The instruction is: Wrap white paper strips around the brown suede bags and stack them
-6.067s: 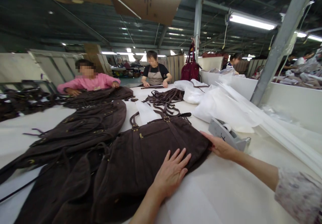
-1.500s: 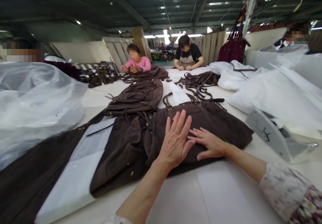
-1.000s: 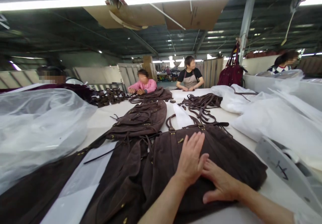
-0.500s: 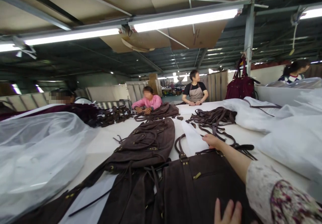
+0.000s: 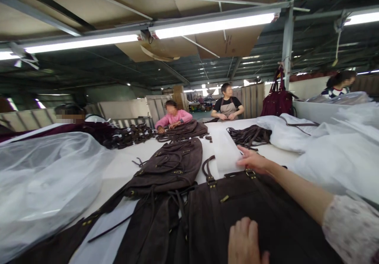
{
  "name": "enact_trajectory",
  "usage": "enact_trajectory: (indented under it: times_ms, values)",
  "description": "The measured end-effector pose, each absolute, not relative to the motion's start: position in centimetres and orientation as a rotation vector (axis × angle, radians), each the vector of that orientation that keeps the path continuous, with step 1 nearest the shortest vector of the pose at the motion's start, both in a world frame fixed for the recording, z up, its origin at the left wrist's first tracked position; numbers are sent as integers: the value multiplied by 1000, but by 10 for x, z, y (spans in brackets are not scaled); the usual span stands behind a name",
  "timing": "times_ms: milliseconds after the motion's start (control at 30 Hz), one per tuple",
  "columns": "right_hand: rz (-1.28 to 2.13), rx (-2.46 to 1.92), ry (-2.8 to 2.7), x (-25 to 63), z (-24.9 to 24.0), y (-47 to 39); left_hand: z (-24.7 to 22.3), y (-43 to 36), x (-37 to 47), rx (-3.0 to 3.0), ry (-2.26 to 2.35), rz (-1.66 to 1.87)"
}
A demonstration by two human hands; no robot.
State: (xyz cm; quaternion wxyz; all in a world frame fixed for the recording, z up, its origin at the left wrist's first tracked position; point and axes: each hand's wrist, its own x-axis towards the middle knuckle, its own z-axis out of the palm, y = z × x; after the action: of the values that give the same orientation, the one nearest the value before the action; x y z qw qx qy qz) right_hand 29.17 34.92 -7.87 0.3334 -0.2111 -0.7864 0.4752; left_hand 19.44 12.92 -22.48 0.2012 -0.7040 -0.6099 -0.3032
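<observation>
A dark brown handbag (image 5: pixel 219 220) with brass fittings and a zip lies flat in front of me. My left hand (image 5: pixel 245 238) rests on it, back upward, fingers stretched forward and thumb to the right. Beyond the bag's top edge, my right hand (image 5: pixel 254 160) pinches the right edge of a thin white sheet (image 5: pixel 226 149), which stretches away over the table. The bag's handle (image 5: pixel 209 173) stands up just left of the sheet. Another brown bag (image 5: pixel 174 163) with straps and buckles lies to the left.
Brown straps (image 5: pixel 250 135) lie heaped behind my right hand. Clear plastic (image 5: pixel 50 177) bulges at the left, and white plastic (image 5: pixel 343 149) at the right. Across the table are a person in pink (image 5: pixel 174 117) and a person in an apron (image 5: pixel 229 108). A maroon bag (image 5: pixel 276 102) hangs from a post.
My right hand has drawn the white sheet over the loose straps, and more of the sheet shows. My left hand has moved left and further up the bag.
</observation>
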Motion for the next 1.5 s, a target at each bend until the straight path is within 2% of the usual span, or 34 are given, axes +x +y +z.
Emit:
enact_trajectory:
  times_ms: [100, 233, 300, 400, 933, 1100, 1300, 1500]
  values:
    - [1340, -558, -2094, 335, -109, 307, -201, 116, 193, -1825, -1774, -984]
    - [849, -486, -2485, 373, -143, 254, -165, 107, 194, -1836, -1868, -1034]
    - [642, -463, -2615, 382, -150, 238, -150, 106, 198, -2022, -1831, -886]
    - [559, -512, -2673, 388, -154, 229, -136, 105, 203, -2359, -1765, -596]
    - [105, -432, -2828, 438, -144, 166, -137, 66, 221, -2584, -1798, -488]
    - [134, -386, -2862, 453, -143, 154, -130, 56, 229, -2574, -1717, -353]
    - [256, -126, -3050, 489, -128, 135, -139, 39, 235, -2533, -1675, -249]
    - [157, -34, -3127, 494, -116, 133, -141, 15, 229, -2617, -1596, -239]
